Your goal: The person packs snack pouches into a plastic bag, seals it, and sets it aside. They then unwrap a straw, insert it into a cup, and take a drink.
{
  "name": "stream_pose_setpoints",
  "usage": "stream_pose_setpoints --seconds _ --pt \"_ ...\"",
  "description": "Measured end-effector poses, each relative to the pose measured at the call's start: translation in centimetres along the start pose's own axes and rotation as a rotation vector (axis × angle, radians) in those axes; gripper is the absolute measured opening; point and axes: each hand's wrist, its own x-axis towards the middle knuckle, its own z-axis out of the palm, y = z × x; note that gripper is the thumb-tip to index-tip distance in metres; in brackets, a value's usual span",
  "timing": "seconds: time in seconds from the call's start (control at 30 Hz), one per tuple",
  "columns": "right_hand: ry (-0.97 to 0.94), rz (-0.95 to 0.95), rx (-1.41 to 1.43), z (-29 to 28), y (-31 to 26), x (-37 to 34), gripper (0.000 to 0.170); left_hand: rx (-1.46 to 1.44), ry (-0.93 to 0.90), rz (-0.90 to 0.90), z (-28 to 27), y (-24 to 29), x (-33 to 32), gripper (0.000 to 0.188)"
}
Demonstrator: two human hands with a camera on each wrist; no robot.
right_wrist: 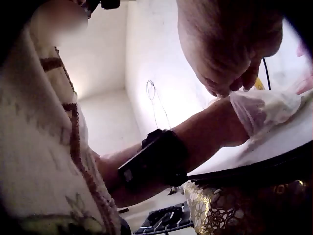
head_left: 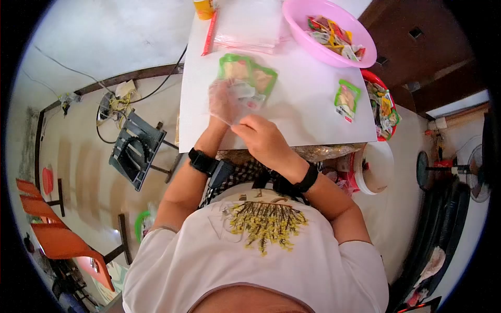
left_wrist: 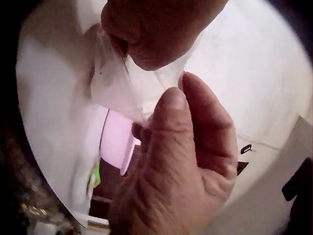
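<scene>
A thin clear plastic bag (head_left: 237, 110) is stretched between both hands over the near part of the white table (head_left: 308, 115). My left hand (head_left: 222, 104) pinches it between thumb and finger, seen close in the left wrist view, and film overlaps this hand in the head view. Fingers of my right hand (head_left: 263, 140) are curled on the bag's near edge; the right wrist view shows the film (right_wrist: 264, 110) hanging from them. Just beyond the left hand lie two green-edged food packets, one on the left (head_left: 235, 67) and one on the right (head_left: 264, 79), partly behind the film.
A stack of clear bags (head_left: 248, 31) lies at the back beside a red strip (head_left: 210, 34) and a yellow cup (head_left: 204, 9). A pink basin (head_left: 295, 39) holds several packets. One green packet (head_left: 347, 100) lies at the right, near a red basin (head_left: 371, 78).
</scene>
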Motion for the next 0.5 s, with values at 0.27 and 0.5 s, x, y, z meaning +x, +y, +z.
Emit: stream_pose_setpoints --seconds 0.27,0.5 --pt "-0.037 0.001 0.007 0.1 0.0 0.1 0.015 -0.33 -0.257 -0.47 -2.2 0.9 0.6 0.042" --pt "-0.01 -0.021 -0.001 -0.5 -0.5 1.0 0.014 0.237 -0.239 0.143 -6.4 2.8 1.9 0.024"
